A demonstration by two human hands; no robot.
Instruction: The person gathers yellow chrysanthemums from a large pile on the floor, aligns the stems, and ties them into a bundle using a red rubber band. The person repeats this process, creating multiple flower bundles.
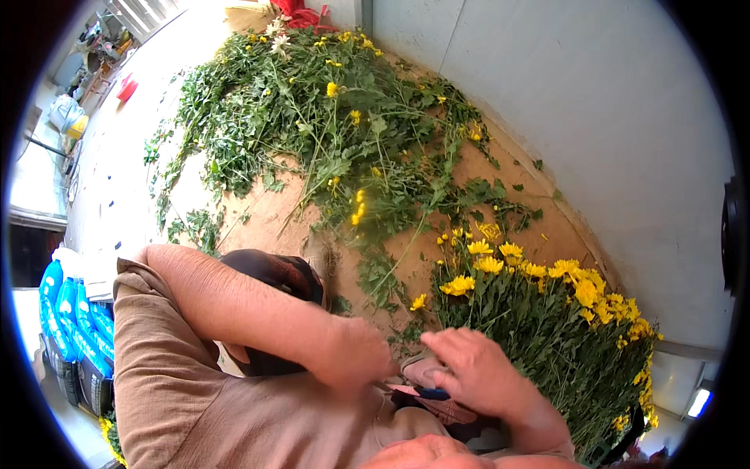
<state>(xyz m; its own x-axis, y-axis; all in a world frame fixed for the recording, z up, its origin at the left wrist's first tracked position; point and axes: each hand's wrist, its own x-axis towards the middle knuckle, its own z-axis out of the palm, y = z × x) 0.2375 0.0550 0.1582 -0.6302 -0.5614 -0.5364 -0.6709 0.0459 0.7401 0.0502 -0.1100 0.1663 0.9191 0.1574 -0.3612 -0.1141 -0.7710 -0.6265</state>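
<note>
My left hand (351, 354) is held in front of my body, blurred, with its fingers curled out of sight; whether it holds anything cannot be seen. Opposite it, a short gap away, is my right hand (471, 363), fingers bent towards the left hand, its grip partly hidden. Beside the right hand lies a thick bundle of yellow chrysanthemums (527, 328), their long leafy stems pointing towards me. Beyond my hands, cut green stems and leaves (263, 117) with a few yellow blooms are heaped on the floor.
A pale wall (574, 94) rises at the right beside the brown floor (263, 211). Blue plastic packages (82, 316) are stacked at the left. A white bucket (69, 114) and a red object (127, 87) stand farther off. White flowers (280, 44) and red material (302, 16) show at the top.
</note>
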